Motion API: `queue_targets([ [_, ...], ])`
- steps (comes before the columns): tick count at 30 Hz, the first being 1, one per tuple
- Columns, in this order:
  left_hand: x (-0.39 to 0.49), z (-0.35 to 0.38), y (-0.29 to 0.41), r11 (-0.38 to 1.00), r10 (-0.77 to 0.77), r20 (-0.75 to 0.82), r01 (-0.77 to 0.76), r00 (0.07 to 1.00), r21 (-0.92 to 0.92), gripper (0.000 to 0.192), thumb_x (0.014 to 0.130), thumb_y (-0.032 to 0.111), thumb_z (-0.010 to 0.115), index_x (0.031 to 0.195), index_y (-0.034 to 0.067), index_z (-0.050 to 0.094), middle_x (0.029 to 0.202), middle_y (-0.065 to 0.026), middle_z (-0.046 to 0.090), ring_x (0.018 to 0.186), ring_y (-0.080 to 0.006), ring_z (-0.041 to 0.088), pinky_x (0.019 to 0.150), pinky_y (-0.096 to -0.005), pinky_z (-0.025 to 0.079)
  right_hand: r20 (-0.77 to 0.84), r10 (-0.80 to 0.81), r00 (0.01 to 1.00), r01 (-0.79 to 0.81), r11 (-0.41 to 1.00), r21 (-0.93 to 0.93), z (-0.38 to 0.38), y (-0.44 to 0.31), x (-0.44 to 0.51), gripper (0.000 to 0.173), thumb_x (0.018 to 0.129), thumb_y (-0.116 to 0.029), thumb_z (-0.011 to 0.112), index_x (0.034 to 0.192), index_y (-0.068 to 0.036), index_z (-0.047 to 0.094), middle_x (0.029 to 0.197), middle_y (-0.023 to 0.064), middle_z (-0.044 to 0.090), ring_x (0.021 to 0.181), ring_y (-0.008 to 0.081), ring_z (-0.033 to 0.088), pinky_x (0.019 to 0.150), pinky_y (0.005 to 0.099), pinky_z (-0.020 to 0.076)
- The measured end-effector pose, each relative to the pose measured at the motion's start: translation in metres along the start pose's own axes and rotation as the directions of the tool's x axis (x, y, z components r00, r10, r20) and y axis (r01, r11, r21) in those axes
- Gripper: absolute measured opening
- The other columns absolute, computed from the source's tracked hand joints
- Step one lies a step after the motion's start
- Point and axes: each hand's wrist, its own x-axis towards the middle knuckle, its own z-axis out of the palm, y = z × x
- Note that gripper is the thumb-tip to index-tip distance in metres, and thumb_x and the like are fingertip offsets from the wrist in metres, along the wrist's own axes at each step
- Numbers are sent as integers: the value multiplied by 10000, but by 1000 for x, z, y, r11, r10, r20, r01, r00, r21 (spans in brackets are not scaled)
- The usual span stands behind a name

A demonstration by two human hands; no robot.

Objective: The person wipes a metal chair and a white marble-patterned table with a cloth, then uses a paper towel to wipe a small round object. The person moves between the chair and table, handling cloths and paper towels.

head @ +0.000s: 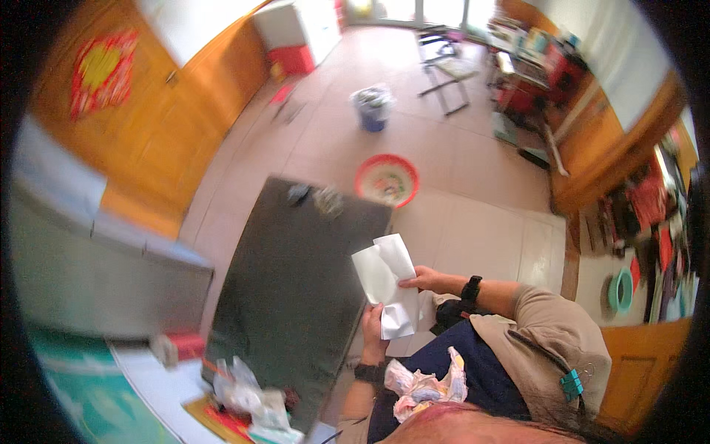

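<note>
In front of my body I hold folded white paper (383, 269) in both hands. It looks like more than one layer, with uneven top edges and a crease across the lower part. My left hand (374, 324) grips its lower left edge. Higher up, my right hand (422, 278) pinches the right edge. The paper is at the right edge of a dark tabletop (294, 277). Close below the hands is a crumpled patterned cloth (427, 388), in front of my dark blue garment (482, 363).
Plastic bags (244, 388) lie at the table's near end, and small blurred items (328, 201) at its far end. Beyond it on the floor are a red-rimmed basin (386, 180) and a lined bin (373, 108). A folding stool (446, 83) stands farther off. Cluttered shelves (649, 222) line the right.
</note>
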Motion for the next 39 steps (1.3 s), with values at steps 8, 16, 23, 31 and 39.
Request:
queue_targets([
  [8,139,240,-42,969,-209,305,154,929,192,331,873,81,500,1186,-26,490,1075,-119,606,897,-200,620,808,-322,511,-370,-147,917,203,972,118,-230,-51,-102,402,856,-361,657,1096,-39,635,969,53,642,892,161,586,774,319,471],
  [16,281,336,-32,936,-351,386,304,853,179,386,877,96,515,1245,4,442,1173,-109,549,1045,-206,565,894,-376,470,-356,-123,926,215,949,231,-366,-119,-19,540,841,-435,647,1133,16,586,990,65,630,868,141,592,765,296,481],
  [23,497,419,-8,879,-259,207,141,943,456,416,905,97,484,1309,38,404,1199,-104,522,1044,-196,550,906,-354,452,-255,-160,954,170,985,19,-513,-243,101,684,839,-350,679,1348,-26,357,1232,80,509,1123,167,481,979,333,389],
  [31,705,575,61,650,-475,427,-21,770,760,431,919,210,541,1304,53,430,1173,-80,568,1009,-175,562,820,-325,478,-559,-214,801,460,819,344,-727,-327,152,327,848,-102,633,1157,-67,532,955,26,614,809,134,599,713,320,518],
  [39,955,577,121,799,-286,111,173,952,576,362,927,236,547,1242,68,489,1090,-87,616,923,-195,638,694,-285,512,-809,43,586,292,921,260,-1007,-358,227,246,881,-200,605,1051,-24,580,770,9,600,602,101,554,519,276,459],
])
